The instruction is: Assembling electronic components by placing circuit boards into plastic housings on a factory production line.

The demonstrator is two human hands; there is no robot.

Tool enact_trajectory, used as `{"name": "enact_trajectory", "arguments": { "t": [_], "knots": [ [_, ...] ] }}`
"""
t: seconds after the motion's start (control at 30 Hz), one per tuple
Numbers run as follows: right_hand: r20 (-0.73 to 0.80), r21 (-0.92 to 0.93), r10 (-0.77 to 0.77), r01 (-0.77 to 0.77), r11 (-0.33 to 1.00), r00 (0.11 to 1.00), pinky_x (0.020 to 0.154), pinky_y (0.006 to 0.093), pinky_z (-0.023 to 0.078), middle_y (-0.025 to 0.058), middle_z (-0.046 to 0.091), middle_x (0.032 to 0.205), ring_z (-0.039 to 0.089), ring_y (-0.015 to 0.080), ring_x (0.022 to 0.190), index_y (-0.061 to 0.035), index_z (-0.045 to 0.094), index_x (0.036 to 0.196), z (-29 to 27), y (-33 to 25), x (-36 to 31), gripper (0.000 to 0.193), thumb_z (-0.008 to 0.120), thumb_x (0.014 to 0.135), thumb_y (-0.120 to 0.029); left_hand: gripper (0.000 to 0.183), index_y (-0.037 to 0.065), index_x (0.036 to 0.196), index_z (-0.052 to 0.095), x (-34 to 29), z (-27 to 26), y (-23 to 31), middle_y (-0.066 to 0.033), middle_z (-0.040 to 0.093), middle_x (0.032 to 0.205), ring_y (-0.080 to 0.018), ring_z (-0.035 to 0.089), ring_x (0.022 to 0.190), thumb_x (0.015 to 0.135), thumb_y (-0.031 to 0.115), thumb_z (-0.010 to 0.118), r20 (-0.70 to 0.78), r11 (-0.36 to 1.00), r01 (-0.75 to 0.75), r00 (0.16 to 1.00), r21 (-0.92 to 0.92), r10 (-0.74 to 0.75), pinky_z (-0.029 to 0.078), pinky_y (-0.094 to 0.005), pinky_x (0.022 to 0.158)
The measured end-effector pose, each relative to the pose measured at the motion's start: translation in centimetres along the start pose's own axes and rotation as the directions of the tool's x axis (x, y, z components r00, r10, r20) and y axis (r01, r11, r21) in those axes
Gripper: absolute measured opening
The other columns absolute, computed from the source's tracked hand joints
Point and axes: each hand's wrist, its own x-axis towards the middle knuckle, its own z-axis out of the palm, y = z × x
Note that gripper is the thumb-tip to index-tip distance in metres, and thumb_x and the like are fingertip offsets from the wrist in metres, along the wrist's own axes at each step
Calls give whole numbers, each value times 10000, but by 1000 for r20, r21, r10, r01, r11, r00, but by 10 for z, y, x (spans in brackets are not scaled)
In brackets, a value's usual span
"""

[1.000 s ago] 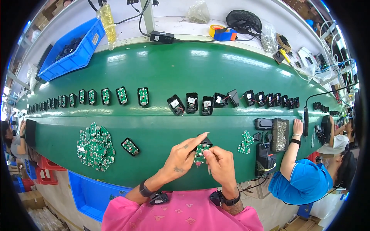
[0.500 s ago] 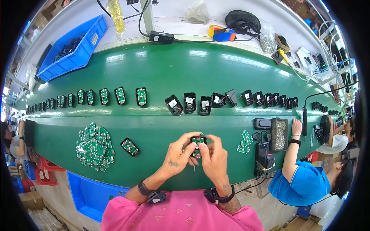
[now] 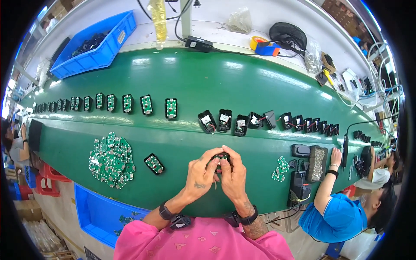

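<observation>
Head view, only one available: left hand (image 3: 200, 174) and right hand (image 3: 234, 177) meet over the near part of the green table (image 3: 195, 71), in front of the wearer's pink top (image 3: 201, 240). Both grasp one small black casing with a green circuit board (image 3: 222, 155); fingers curl round its sides, thumbs set close together on its upper face. Unit is largely covered by the hands, so the seating of the board cannot be told; undersides of the fingers hidden. To the left of the hands, a single board-filled casing (image 3: 154, 164) lies tilted on the table; farther left, a heap of loose circuit boards (image 3: 112, 161). Beyond, a row of board-filled casings (image 3: 171, 108) runs off to the left. Ahead and to the right, black casings with white parts (image 3: 225, 120) stand in a second row, some with red wires. Right of the hands: a small cluster of boards (image 3: 281, 169), then a black bench device (image 3: 300, 187) beside a grey block (image 3: 317, 163). Co-worker in a blue shirt (image 3: 336, 216) sits at far right, one forearm on the table. Blue bin (image 3: 115, 45) at upper left contains dark parts.
</observation>
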Motion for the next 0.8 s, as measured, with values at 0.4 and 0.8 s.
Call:
{"name": "enact_trajectory", "arguments": {
  "t": [0.4, 0.8],
  "knots": [
    [176, -791, 102, 78, 607, 979, 675, 496, 562, 222, 700, 775, 697, 415, 733, 54, 621, 1043, 45, 19, 115, 453, 753, 804, -307, 288, 33, 1261, 582, 69, -55, 4, -183, 669, 846, -262, 667, 578, 1008, 103, 463, -373, 953, 126, 928, 275, -15, 516, -402, 513],
    [102, -724, 178, -49, 688, 979, 721, 461, 549, 177, 707, 845, 694, 367, 763, 0, 657, 1094, -28, 1, 1, 462, 779, 764, -301, 449, 31, 1421, 506, 140, -55, -83, -225, 705, 959, -370, 637, 665, 986, 140, 536, -286, 655, -137, 820, 743, 496, 509, -423, 675]
  ]
}}
